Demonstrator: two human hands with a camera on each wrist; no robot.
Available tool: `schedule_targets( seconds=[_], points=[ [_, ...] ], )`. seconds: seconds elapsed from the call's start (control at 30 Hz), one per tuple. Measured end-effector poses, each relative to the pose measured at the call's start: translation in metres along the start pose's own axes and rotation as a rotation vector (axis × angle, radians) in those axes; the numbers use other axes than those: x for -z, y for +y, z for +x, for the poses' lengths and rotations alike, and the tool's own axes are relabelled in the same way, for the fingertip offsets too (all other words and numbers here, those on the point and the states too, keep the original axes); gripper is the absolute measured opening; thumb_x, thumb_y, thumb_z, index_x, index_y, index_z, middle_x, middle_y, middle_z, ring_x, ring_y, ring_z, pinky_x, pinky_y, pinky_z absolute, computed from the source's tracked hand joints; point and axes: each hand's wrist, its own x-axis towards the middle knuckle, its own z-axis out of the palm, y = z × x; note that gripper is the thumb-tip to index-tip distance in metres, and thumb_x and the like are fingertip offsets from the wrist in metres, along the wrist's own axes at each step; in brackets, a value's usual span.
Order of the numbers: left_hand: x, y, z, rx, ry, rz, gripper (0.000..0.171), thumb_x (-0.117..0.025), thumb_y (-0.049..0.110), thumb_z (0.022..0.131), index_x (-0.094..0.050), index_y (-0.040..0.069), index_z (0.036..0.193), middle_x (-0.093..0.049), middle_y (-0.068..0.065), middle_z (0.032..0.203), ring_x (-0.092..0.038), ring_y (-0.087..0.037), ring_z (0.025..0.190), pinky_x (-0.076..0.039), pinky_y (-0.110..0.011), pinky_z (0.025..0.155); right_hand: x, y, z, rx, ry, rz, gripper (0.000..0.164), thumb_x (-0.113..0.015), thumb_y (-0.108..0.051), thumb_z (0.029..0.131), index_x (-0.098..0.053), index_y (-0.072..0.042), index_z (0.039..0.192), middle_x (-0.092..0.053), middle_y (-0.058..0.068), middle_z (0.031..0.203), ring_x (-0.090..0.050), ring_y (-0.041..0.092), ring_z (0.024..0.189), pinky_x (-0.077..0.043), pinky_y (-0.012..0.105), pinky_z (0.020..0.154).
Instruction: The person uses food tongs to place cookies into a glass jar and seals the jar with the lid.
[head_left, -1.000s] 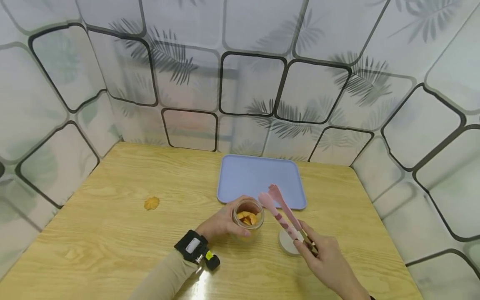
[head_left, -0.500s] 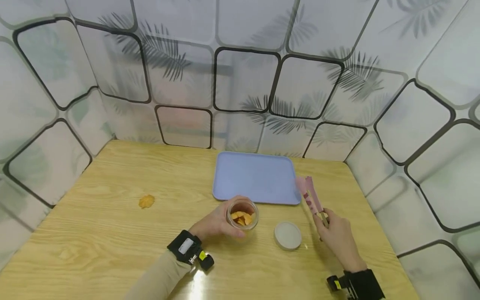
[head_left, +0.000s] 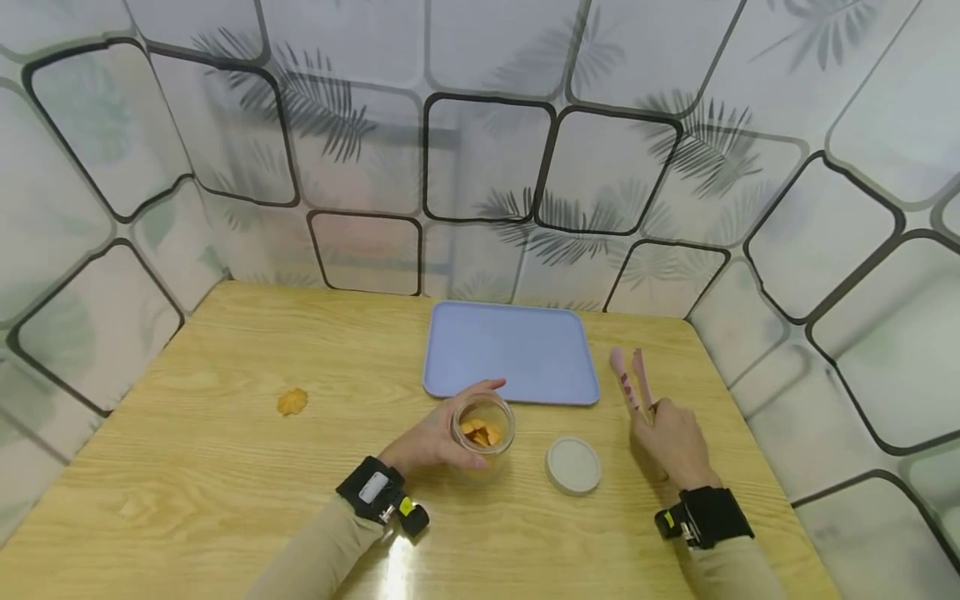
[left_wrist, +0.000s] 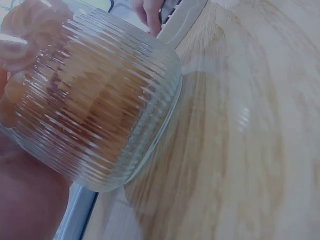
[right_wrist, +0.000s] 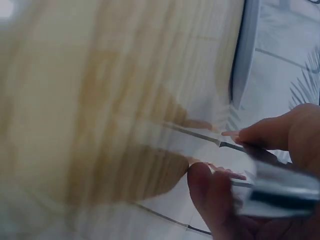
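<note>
A ribbed glass jar [head_left: 483,425] with wavy orange chips [head_left: 478,432] inside stands before the tray. My left hand [head_left: 442,433] holds it from the left, thumb along the near side and one finger stretched past the rim. The jar's ribbed wall [left_wrist: 105,95] fills much of the left wrist view. On the right, my right hand [head_left: 672,442] grips a pair of pink tongs [head_left: 627,383] low at the table, their two arms spread and pointing away. In the right wrist view, fingers and thumb [right_wrist: 272,132] are on either side of the tongs' metal end [right_wrist: 282,190].
A blue tray [head_left: 510,354] lies behind the jar, close to the back wall covering. Between the hands is a round whitish lid [head_left: 573,466] on the wooden table [head_left: 187,483]. One loose orange chip [head_left: 292,402] lies at the left.
My right hand has carried the tongs from over the lid to the table's right side and lowered them. A finger of my left hand has straightened away from the jar's rim.
</note>
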Motion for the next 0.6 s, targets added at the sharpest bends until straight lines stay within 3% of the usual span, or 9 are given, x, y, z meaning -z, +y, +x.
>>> schedule_targets(
  seconds=[0.17,0.3,0.4,0.47,0.6],
  points=[
    [-0.001,-0.001,0.002,-0.028,-0.009,-0.019,0.086,-0.088,0.022,0.078,-0.044,0.002,0.149,-0.041,-0.018,0.157,-0.034,-0.039,0.145,-0.020,-0.063,0.121,0.001,0.001,0.005,-0.043,-0.064,-0.046,0.041,-0.057,-0.038,0.095,-0.060,0.002,0.090,-0.057,0.011,0.069,-0.053,0.024,0.056,-0.039,0.034,0.044],
    [0.000,-0.002,0.002,-0.033,0.002,-0.041,0.081,-0.088,0.020,0.078,-0.047,0.002,0.145,-0.046,-0.019,0.151,-0.040,-0.043,0.138,-0.033,-0.048,0.118,0.002,-0.002,0.004,-0.025,-0.056,-0.071,0.044,-0.061,-0.040,0.096,-0.059,0.004,0.091,-0.056,0.012,0.068,-0.053,0.024,0.054,-0.040,0.035,0.043],
    [0.001,-0.003,0.003,-0.032,0.001,-0.041,0.078,-0.088,0.020,0.078,-0.047,0.003,0.142,-0.053,-0.018,0.143,-0.045,-0.042,0.134,-0.041,-0.034,0.113,0.006,-0.014,-0.007,0.081,0.016,-0.089,0.051,-0.063,-0.040,0.098,-0.063,0.011,0.106,-0.063,0.022,0.081,-0.060,0.029,0.064,-0.048,0.041,0.050],
    [0.001,-0.004,0.004,-0.037,-0.013,-0.052,0.077,-0.088,0.019,0.078,-0.046,0.002,0.141,-0.054,-0.024,0.137,-0.048,-0.041,0.131,-0.044,-0.029,0.109,0.008,-0.026,-0.019,0.186,0.035,-0.084,0.058,-0.063,-0.042,0.099,-0.063,0.012,0.119,-0.067,0.026,0.098,-0.065,0.033,0.076,-0.054,0.047,0.061],
    [0.002,-0.005,0.005,-0.061,-0.035,-0.070,0.077,-0.087,0.017,0.079,-0.044,-0.002,0.140,-0.051,-0.039,0.131,-0.053,-0.037,0.125,-0.046,-0.028,0.107,0.006,-0.056,-0.044,0.346,-0.104,-0.046,0.071,-0.063,-0.056,0.096,-0.059,0.001,0.137,-0.064,0.024,0.122,-0.065,0.033,0.095,-0.056,0.049,0.076]
  ],
)
